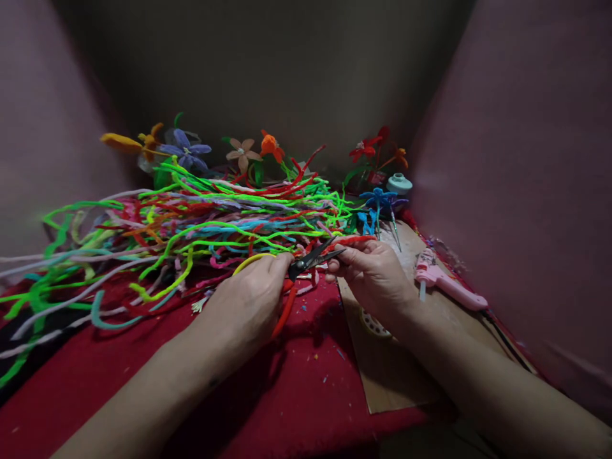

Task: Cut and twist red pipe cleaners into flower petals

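gripping black-bladed scissors with red-orange handles [306,262] in left hand [253,296], fingers curled closed around the handles; blades parted slightly, pointing toward right hand [373,268]. pinching a fuzzy red craft stem [357,240] between thumb and fingertips of right hand, close beside the blade tips. cannot tell whether touching the blades.

located just beyond both hands and to the left: a loose, tangled heap of fuzzy multicoloured stems [215,224], mostly bright green, with red, lilac, pale blue and yellow mixed in. standing behind the heap: a purple-blue fuzzy flower [185,151], a beige five-petalled flower [243,153], an orange flower [271,146]. farther right: a red fuzzy flower [364,148], a blue fuzzy flower [378,199] near a pale teal round container [400,184].

resting at right on a flat brown board [382,382]: a pink glue gun [447,284] with dark cord, nozzle end toward right hand. partly hidden under right wrist: a pale round disc with holes [375,324]. spread beneath: deep red cloth [306,382], dotted with tiny scraps.
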Action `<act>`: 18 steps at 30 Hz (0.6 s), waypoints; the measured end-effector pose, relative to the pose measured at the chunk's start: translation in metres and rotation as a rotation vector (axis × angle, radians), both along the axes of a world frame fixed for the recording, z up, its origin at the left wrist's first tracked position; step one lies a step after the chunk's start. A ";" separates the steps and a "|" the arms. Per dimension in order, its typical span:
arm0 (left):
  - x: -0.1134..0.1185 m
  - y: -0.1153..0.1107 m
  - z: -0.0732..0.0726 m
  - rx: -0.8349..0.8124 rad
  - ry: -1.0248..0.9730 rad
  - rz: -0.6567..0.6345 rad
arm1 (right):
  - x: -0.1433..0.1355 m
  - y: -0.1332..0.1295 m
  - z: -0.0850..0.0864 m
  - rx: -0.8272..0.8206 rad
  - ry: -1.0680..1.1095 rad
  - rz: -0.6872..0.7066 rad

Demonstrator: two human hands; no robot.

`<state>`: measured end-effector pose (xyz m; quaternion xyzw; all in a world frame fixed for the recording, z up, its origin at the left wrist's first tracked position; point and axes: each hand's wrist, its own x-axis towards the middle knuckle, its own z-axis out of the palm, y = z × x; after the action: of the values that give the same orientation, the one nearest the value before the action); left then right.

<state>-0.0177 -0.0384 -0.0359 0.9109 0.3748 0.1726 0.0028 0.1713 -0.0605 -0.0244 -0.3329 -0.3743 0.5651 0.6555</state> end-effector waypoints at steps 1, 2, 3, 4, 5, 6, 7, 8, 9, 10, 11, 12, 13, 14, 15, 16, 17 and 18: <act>0.000 0.000 0.000 0.005 0.004 -0.002 | 0.000 0.000 0.000 -0.004 0.004 0.007; 0.000 0.000 0.000 0.010 0.007 -0.003 | 0.000 0.000 0.001 -0.008 0.008 0.013; 0.000 0.000 0.000 0.015 0.011 -0.005 | 0.000 0.000 0.002 -0.013 0.012 0.018; 0.000 -0.001 0.000 0.020 0.018 -0.003 | -0.001 -0.001 0.002 -0.018 0.014 0.019; 0.000 -0.001 0.000 0.024 0.025 0.002 | -0.001 -0.001 0.003 -0.023 0.014 0.018; 0.000 -0.002 0.001 0.025 0.031 0.010 | -0.001 -0.001 0.003 -0.027 0.013 0.015; 0.001 -0.002 0.002 0.023 0.034 0.019 | -0.001 -0.002 0.004 -0.028 0.011 0.011; 0.001 -0.003 0.003 0.022 0.034 0.028 | -0.001 -0.002 0.004 -0.030 0.009 0.008; 0.001 -0.004 0.003 0.020 0.034 0.035 | -0.001 -0.002 0.004 -0.033 0.006 0.007; 0.001 -0.004 0.004 0.017 0.035 0.038 | -0.001 -0.002 0.004 -0.034 0.002 0.007; 0.001 -0.005 0.005 0.014 0.035 0.039 | -0.001 -0.002 0.004 -0.033 -0.003 0.009; 0.001 -0.005 0.005 0.010 0.036 0.037 | -0.001 -0.002 0.003 -0.028 -0.007 0.010; 0.001 -0.004 0.005 0.004 0.040 0.033 | -0.001 -0.001 0.003 -0.020 -0.008 0.009; 0.001 -0.004 0.004 -0.001 0.043 0.028 | -0.001 -0.001 0.002 -0.012 -0.009 0.009; 0.000 -0.003 0.004 -0.003 0.046 0.024 | -0.001 -0.001 0.002 -0.004 -0.008 0.009; 0.000 -0.003 0.003 -0.003 0.051 0.021 | -0.001 -0.001 0.002 -0.001 -0.008 0.009; 0.000 -0.002 0.002 -0.001 0.055 0.019 | 0.000 -0.001 0.001 0.000 -0.011 0.010; -0.001 -0.002 0.002 -0.001 0.056 0.017 | 0.000 -0.001 0.001 0.000 -0.016 0.012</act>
<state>-0.0184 -0.0404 -0.0342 0.9121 0.3825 0.1471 -0.0087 0.1711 -0.0617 -0.0234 -0.3354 -0.3816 0.5664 0.6489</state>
